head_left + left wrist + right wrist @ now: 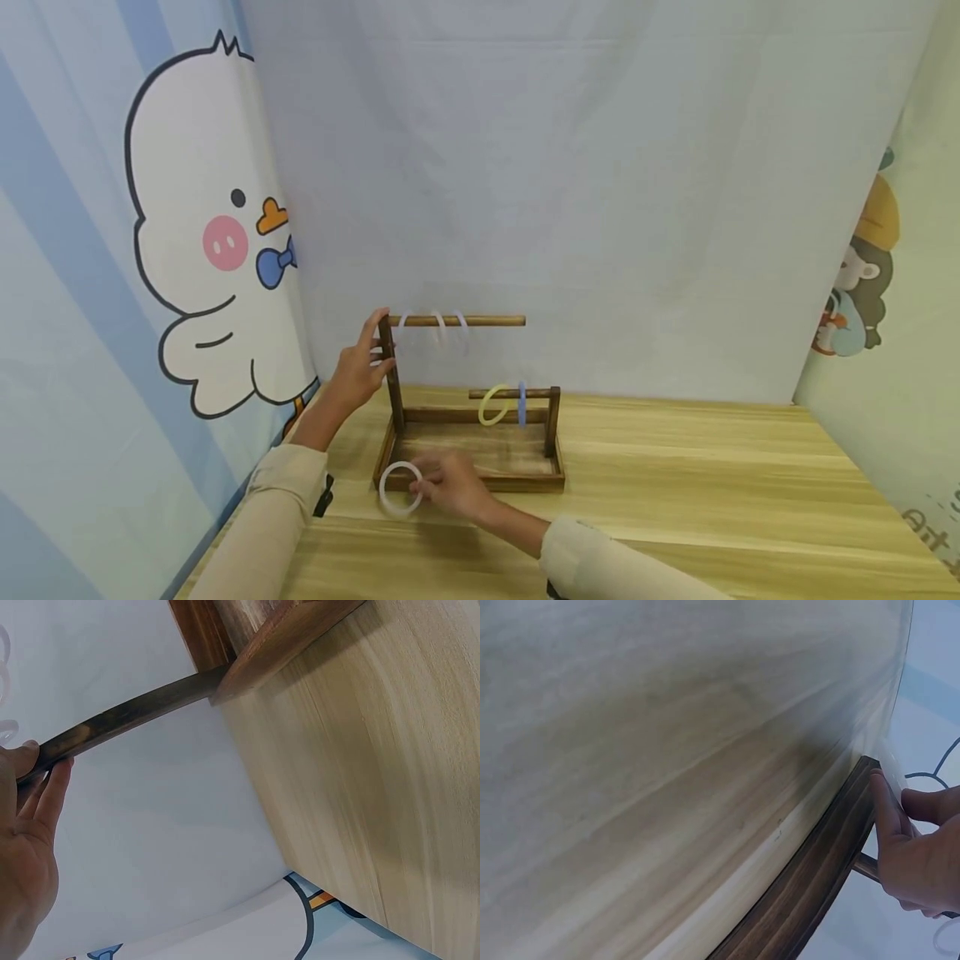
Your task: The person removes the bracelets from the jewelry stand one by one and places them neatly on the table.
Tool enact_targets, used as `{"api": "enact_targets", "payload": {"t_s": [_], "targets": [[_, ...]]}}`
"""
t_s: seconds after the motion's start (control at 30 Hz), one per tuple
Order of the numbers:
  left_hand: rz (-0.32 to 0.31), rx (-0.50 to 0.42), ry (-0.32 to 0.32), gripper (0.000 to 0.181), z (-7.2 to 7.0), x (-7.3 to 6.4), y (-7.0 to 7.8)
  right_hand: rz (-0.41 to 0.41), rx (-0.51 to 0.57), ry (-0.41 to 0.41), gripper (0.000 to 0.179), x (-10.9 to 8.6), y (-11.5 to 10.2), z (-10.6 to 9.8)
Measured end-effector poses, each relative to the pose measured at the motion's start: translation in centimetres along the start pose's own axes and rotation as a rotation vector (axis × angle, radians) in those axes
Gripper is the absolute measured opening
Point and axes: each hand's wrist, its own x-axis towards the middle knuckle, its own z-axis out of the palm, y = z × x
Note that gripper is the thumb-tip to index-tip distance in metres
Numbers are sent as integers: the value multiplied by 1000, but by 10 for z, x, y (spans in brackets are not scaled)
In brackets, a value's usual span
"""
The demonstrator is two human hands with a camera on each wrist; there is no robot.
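Starting at ten o'clock from the middle of the wooden rack [552, 427], with the left hand [358, 377] high on the tall upright [394, 402]. Easy to rock everything from here, by tugging too hard so far above the tray [517, 482]. Narrow grip at this end, wrapped around the wood, fingers on both sides.

Down to eight o'clock, and there, the white ring [383, 486], seen across the tray's near corner (touching wood or just apart, hard to tell). Up to eleven: three clear rings [438, 327] threaded on the upper bar [495, 321], apt to slide off at the one o'clock end, given a big enough tilt.

Back to seven for the right hand [453, 485]. Could drop the white ring onto the table [675, 500], with so little rim caught, or clip the tray by passing too low. Tight pinch, thumb against fingers, on the ring's three o'clock edge.

Finishing with yellow ring [482, 409] at one, blue ring [522, 407] at two, both around the lower bar [538, 392]; likely to swing, if jolted.
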Motion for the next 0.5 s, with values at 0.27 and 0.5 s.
{"api": "enact_targets", "payload": {"t_s": [0.27,0.5], "targets": [[5,0,0,89,0,1,0,-19,35,-28,33,-3,6,7],[2,-3,0,90,1,0,-1,27,18,-38,38,-5,7,10]]}}
